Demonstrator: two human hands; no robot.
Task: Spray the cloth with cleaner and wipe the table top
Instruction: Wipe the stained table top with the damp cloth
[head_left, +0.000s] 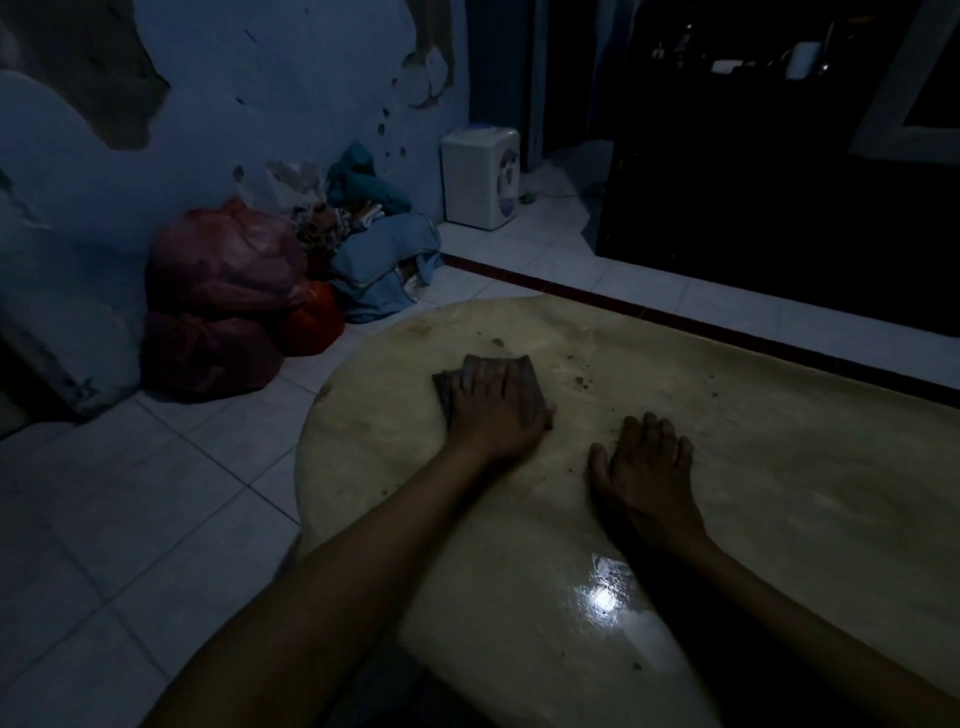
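Observation:
The room is dim. A pale yellowish table top (753, 467) with a rounded left end fills the lower right. A dark folded cloth (527, 382) lies on its far left part. My left hand (493, 410) presses flat on the cloth with straight fingers. My right hand (647, 467) rests flat on the bare table top to the right of the cloth, fingers spread, holding nothing. Dark specks and smudges (584, 383) dot the surface beyond the cloth. No cleaner bottle is in view.
White floor tiles (156, 493) surround the table. Red plastic bags (223, 301) and a heap of blue cloth (384, 260) sit against the peeling wall at the left. A white water dispenser (480, 176) stands at the back, and dark furniture (779, 182) at the right.

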